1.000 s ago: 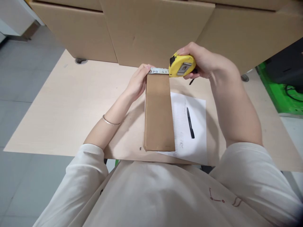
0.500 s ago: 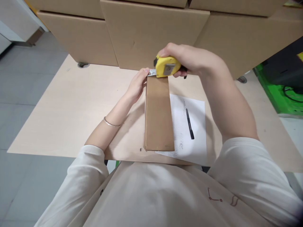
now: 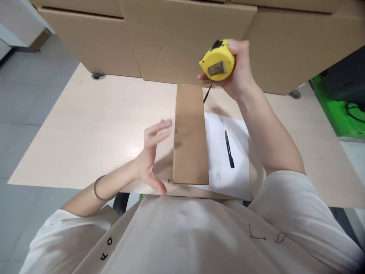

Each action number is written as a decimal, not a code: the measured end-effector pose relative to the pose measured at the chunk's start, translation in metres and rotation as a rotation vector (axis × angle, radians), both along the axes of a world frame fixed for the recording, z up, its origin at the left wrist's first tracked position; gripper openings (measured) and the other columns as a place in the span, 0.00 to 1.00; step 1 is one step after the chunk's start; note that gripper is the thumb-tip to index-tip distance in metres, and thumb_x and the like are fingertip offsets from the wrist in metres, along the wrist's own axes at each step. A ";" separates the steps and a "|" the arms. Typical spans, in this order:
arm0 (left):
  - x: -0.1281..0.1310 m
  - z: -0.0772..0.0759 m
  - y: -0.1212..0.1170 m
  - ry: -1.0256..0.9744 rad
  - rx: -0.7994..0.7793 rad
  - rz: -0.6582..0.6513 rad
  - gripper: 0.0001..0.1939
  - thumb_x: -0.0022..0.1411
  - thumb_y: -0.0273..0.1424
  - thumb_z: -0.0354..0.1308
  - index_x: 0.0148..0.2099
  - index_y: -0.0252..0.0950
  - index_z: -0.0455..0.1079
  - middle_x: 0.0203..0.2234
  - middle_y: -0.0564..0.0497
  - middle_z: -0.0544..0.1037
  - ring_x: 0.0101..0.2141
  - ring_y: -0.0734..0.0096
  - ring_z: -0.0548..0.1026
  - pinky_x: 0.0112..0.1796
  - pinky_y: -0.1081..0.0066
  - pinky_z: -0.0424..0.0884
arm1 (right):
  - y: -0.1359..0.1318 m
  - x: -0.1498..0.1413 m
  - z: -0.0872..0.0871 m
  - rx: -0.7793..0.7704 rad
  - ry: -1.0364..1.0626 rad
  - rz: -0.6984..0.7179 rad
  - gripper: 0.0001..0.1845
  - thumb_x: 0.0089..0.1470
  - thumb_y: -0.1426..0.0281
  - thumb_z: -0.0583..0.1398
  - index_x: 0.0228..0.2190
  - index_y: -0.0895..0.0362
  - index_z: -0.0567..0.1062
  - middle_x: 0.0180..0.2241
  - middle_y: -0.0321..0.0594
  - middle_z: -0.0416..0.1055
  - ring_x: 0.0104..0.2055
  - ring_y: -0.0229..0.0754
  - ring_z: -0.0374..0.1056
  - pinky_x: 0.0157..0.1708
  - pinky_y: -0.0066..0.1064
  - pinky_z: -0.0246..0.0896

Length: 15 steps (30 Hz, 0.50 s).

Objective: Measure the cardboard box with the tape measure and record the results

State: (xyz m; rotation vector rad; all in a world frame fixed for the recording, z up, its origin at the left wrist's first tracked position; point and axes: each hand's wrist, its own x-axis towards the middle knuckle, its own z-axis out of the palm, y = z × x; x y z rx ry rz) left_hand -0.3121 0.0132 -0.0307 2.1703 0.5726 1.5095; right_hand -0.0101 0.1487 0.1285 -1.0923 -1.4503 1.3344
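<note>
In the head view, my left hand (image 3: pixel 146 160), blurred, seems spread wide and empty beside the narrow cardboard box (image 3: pixel 190 140) on the desk (image 3: pixel 114 118), while my right fingers wrap the yellow tape measure (image 3: pixel 219 59), best kept firmly gripped and clear of the cardboard.

L hand (image 3: pixel 147 160) spread wide, palm inward; R hand (image 3: pixel 238 72) up & fwd, curled

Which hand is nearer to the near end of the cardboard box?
Left. The left hand is open just left of the box; the right hand is up by its far end, holding the tape measure.
</note>
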 end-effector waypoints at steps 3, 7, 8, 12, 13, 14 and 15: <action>0.004 -0.002 -0.028 0.025 0.210 -0.056 0.77 0.45 0.88 0.72 0.90 0.68 0.58 0.74 0.42 0.75 0.72 0.34 0.80 0.80 0.29 0.76 | 0.001 0.005 -0.029 -0.059 -0.002 0.009 0.31 0.50 0.35 0.68 0.40 0.44 0.70 0.40 0.43 0.82 0.59 0.60 0.81 0.46 0.42 0.79; 0.005 -0.003 -0.035 0.126 0.225 0.044 0.72 0.53 0.81 0.76 0.90 0.61 0.61 0.76 0.39 0.70 0.76 0.33 0.76 0.76 0.30 0.80 | -0.003 0.004 -0.057 -0.111 0.010 0.007 0.40 0.50 0.25 0.67 0.39 0.44 0.65 0.36 0.41 0.80 0.54 0.61 0.82 0.37 0.39 0.74; 0.004 -0.004 -0.035 0.148 0.207 0.051 0.69 0.56 0.79 0.77 0.90 0.62 0.61 0.77 0.39 0.69 0.76 0.33 0.76 0.74 0.31 0.83 | -0.004 0.003 -0.062 -0.117 0.035 0.017 0.40 0.50 0.25 0.67 0.38 0.45 0.65 0.35 0.41 0.80 0.53 0.60 0.82 0.37 0.39 0.74; 0.004 -0.009 -0.038 0.155 0.141 0.012 0.57 0.68 0.71 0.74 0.90 0.66 0.60 0.83 0.40 0.63 0.82 0.32 0.71 0.66 0.35 0.90 | -0.007 -0.002 -0.071 -0.113 0.122 -0.008 0.38 0.52 0.29 0.70 0.35 0.45 0.65 0.32 0.40 0.76 0.42 0.57 0.79 0.31 0.38 0.71; 0.004 -0.009 -0.037 0.147 0.132 0.002 0.56 0.70 0.70 0.73 0.90 0.66 0.60 0.85 0.40 0.61 0.84 0.31 0.69 0.66 0.35 0.90 | -0.008 -0.004 -0.069 -0.112 0.110 -0.028 0.37 0.52 0.28 0.69 0.35 0.45 0.65 0.31 0.41 0.75 0.40 0.57 0.78 0.30 0.38 0.69; 0.005 -0.009 -0.035 0.133 0.125 -0.006 0.56 0.69 0.70 0.74 0.90 0.66 0.61 0.87 0.41 0.59 0.85 0.30 0.67 0.67 0.34 0.89 | -0.009 -0.005 -0.065 -0.106 0.093 -0.048 0.37 0.52 0.28 0.69 0.35 0.45 0.65 0.31 0.41 0.75 0.39 0.57 0.77 0.29 0.38 0.68; 0.005 -0.009 -0.032 0.110 0.127 -0.014 0.58 0.66 0.72 0.76 0.89 0.66 0.62 0.88 0.42 0.59 0.85 0.28 0.67 0.69 0.32 0.87 | -0.009 -0.006 -0.059 -0.094 0.077 -0.057 0.37 0.52 0.28 0.68 0.35 0.45 0.65 0.31 0.42 0.75 0.39 0.58 0.76 0.29 0.39 0.68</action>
